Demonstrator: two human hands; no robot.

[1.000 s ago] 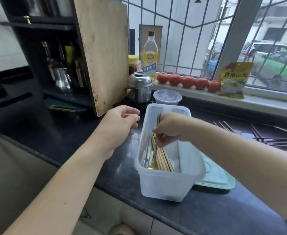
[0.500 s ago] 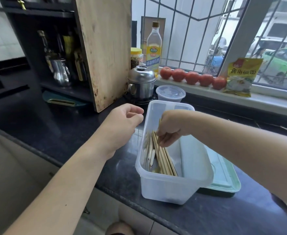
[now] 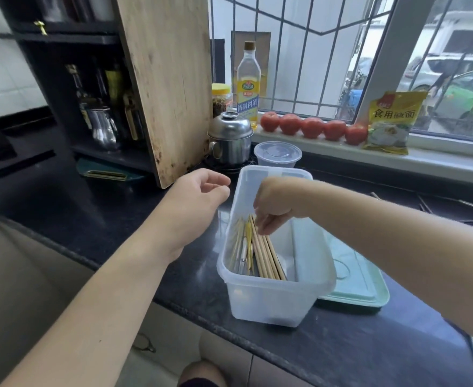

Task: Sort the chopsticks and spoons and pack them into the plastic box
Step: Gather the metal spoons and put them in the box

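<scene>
A clear plastic box [image 3: 274, 300] stands on the dark counter near its front edge. Inside lie several wooden chopsticks [image 3: 267, 254] and, left of them, metal spoons and a yellow-handled piece [image 3: 245, 252]. My right hand [image 3: 274, 205] hangs over the box's middle, fingers curled down and touching the chopsticks' far ends. My left hand [image 3: 197, 202] hovers just left of the box, loosely curled and holding nothing. More chopsticks [image 3: 458, 210] lie loose on the counter at the far right.
A green lid [image 3: 352, 286] lies right of the box. Behind stand a steel pot [image 3: 229, 141], a round lidded tub [image 3: 277, 155], an oil bottle [image 3: 248, 88] and a leaning wooden board [image 3: 168, 85]. Tomatoes [image 3: 310, 127] and a packet [image 3: 391, 121] sit on the sill.
My right hand has lowered the chopsticks flat into the box and its fingers have loosened on them. The view has shifted slightly left; the left hand stayed beside the box.
</scene>
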